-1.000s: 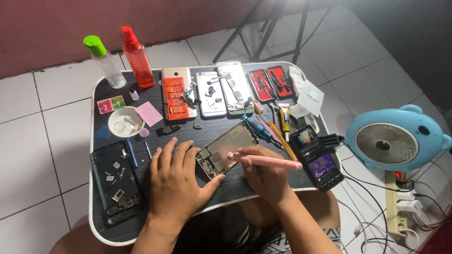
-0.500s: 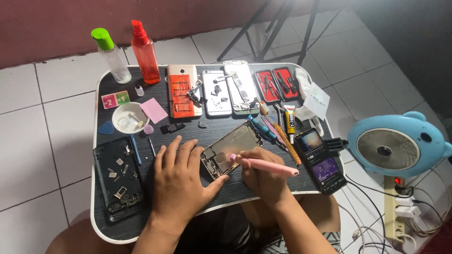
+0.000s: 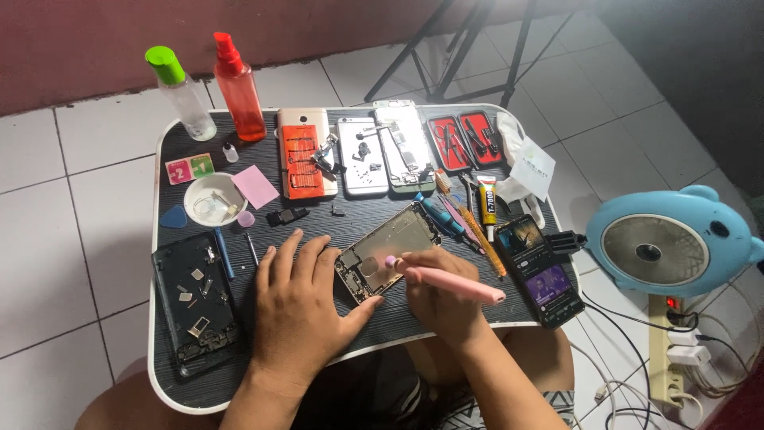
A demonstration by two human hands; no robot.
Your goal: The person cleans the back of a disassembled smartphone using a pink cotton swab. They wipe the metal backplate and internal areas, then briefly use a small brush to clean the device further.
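Note:
An opened phone housing (image 3: 387,249) lies tilted on the small black table (image 3: 342,223). My left hand (image 3: 298,306) rests flat on the table with its thumb against the housing's near corner, steadying it. My right hand (image 3: 434,299) grips a pink pen-shaped tool (image 3: 446,283), whose tip touches the inside of the housing near its lower end.
At the back stand a clear bottle with a green cap (image 3: 181,93) and a red spray bottle (image 3: 235,87), then several phone parts (image 3: 358,155) and a red tool case (image 3: 465,141). A white dish (image 3: 213,199), dark parts mat (image 3: 195,306), lit phone (image 3: 539,269) and blue fan (image 3: 668,251) surround.
The view has shifted slightly. Both hands stay on the housing, and the pink tool's tip has barely moved.

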